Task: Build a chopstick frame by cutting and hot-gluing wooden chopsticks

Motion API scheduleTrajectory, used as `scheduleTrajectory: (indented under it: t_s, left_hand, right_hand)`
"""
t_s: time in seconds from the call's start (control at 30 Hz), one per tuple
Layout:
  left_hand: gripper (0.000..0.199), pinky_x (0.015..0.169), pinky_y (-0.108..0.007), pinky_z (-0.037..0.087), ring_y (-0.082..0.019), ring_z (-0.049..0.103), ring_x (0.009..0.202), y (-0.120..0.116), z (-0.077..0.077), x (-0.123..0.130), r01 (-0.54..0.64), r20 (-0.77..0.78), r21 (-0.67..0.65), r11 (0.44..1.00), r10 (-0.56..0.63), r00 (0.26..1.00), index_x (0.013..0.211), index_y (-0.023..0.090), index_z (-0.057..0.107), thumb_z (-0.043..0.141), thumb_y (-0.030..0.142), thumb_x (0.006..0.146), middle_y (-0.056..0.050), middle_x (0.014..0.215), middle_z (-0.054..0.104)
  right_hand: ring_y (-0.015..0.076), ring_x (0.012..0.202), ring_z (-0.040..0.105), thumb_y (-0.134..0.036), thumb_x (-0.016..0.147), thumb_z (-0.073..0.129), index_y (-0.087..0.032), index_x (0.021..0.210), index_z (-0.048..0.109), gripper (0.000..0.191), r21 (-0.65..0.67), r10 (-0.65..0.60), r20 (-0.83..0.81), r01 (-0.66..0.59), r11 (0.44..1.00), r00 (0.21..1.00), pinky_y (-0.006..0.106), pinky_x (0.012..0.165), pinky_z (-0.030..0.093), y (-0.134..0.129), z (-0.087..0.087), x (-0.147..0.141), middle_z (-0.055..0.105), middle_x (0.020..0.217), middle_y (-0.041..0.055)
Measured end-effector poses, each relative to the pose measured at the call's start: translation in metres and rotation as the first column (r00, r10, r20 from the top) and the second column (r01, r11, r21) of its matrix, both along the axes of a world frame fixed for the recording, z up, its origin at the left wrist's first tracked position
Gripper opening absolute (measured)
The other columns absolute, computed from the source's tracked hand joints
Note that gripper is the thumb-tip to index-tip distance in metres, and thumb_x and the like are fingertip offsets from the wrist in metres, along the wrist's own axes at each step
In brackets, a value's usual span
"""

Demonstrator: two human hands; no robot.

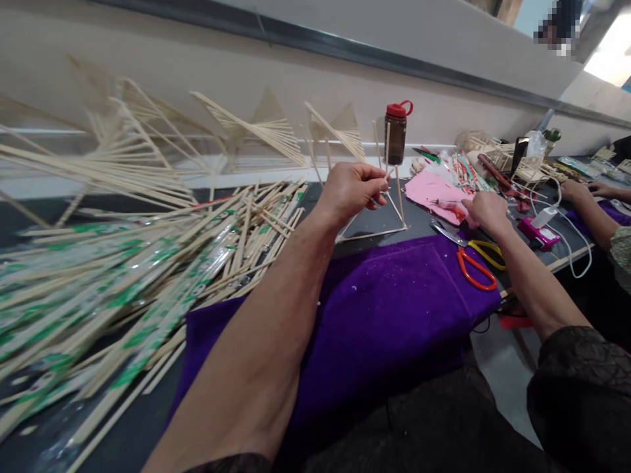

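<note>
My left hand is closed in a pinch on a thin wooden stick that points upward. Around and below it stands a small open frame of wooden sticks, partly hidden by that hand. Farther right, my right hand has its fingers bent together at the edge of a pink sheet; a small red item shows by the fingertips, and what they grip cannot be made out. Scissors with one red and one yellow handle lie just below, on a folded purple cloth.
Loose sticks and green-printed packs of sticks cover the left. Twisted stick structures stand along the wall. A dark bottle with a red lid is behind. At right are a magenta box with a white cable and another person's hands.
</note>
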State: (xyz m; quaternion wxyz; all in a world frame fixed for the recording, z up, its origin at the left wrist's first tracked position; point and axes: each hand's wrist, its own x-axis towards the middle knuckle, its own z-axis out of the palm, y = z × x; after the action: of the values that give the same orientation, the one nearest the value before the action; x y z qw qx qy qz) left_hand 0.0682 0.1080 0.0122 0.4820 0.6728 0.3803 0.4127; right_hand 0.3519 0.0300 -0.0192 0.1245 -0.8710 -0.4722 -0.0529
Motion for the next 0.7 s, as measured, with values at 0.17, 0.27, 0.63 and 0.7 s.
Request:
scheduleTrajectory:
  t_s: [0.17,0.27,0.63,0.7]
  left_hand:
    - [0.010,0.052,-0.018,0.051,-0.008,0.061,0.051,0.000,0.000,-0.001,-0.007,-0.019,0.019,1.000,0.007,1.000,0.081,0.013,0.072,0.066,0.006,0.078,-0.001,0.062,0.066]
    - [0.010,0.055,-0.019,0.053,-0.009,0.064,0.054,-0.001,0.000,-0.003,0.006,-0.033,0.034,0.999,-0.005,0.999,0.082,0.014,0.074,0.067,0.007,0.078,-0.001,0.063,0.067]
    - [0.004,0.053,-0.016,0.052,-0.009,0.064,0.053,0.003,-0.003,-0.002,0.020,-0.015,0.080,0.997,-0.019,1.000,0.084,0.014,0.076,0.073,0.014,0.080,-0.001,0.059,0.067]
    - [0.005,0.053,-0.016,0.052,-0.009,0.064,0.053,0.003,-0.004,-0.002,0.022,-0.014,0.090,0.996,-0.020,1.000,0.084,0.013,0.077,0.072,0.014,0.082,-0.002,0.060,0.068]
  right_hand:
    - [0.0198,0.077,0.068,-0.025,0.087,0.060,-0.021,0.077,0.075,0.018,0.452,0.560,-0.160,-0.444,0.774,0.813,0.033,0.075,0.053,0.005,0.012,-0.057,0.073,0.077,0.0039]
    - [0.0141,0.071,0.064,-0.022,0.085,0.062,-0.023,0.082,0.076,0.014,0.622,0.753,-0.256,-0.493,0.608,0.606,0.028,0.070,0.053,0.022,0.014,-0.095,0.073,0.083,0.0001]
    - [0.0104,0.068,0.061,-0.028,0.093,0.059,-0.021,0.098,0.077,0.020,0.757,0.800,-0.356,-0.353,0.550,0.482,0.023,0.066,0.051,0.060,-0.016,-0.121,0.066,0.072,-0.0025]
    - [0.0102,0.068,0.062,-0.033,0.094,0.059,-0.021,0.100,0.077,0.022,0.762,0.810,-0.341,-0.365,0.536,0.477,0.023,0.066,0.051,0.062,-0.019,-0.120,0.067,0.074,-0.0018]
